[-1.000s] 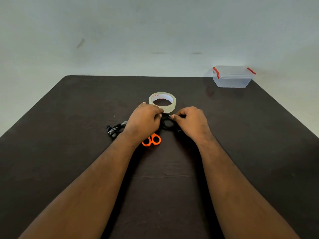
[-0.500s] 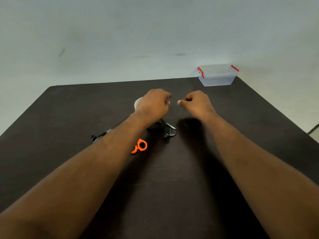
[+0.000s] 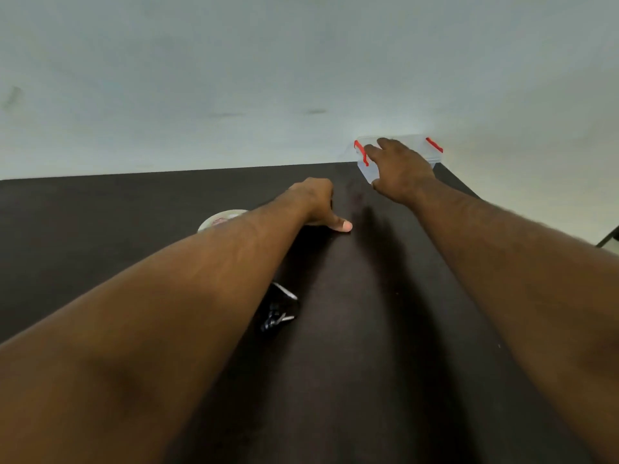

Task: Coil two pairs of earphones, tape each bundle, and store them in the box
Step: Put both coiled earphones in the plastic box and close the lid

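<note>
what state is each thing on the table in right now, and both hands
box: lid on, red clips down, at the far right corner
right hand: fingers spread, over the box
left hand: fingers curled; contents cannot be told
earphones: bundled, lying on the table
tape roll: flat, mostly hidden by the left forearm

- The right hand (image 3: 398, 170) covers much of the clear box (image 3: 432, 155); its contents can't be made out.
- Left of that box, the left forearm hides most of the tape roll (image 3: 219, 220) and part of the earphone bundle (image 3: 279, 308).
</note>
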